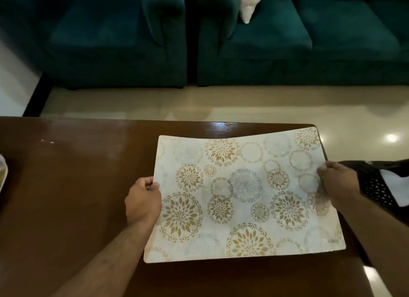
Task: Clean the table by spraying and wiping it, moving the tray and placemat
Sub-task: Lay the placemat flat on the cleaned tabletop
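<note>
Floral placemat (241,197): over right end of wooden table (73,186), far edge sagging. Left hand (142,200) and right hand (338,181) pinch its side edges. Risk: thin pinches slip; limp mat buckles or drops.

Left-edge object (2,172), mostly cropped.

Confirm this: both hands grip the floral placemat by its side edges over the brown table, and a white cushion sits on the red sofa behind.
Wrong in one respect: the head view shows the sofa is dark teal, not red. The left hand and right hand do grip the placemat over the table, and the cushion is white.
</note>
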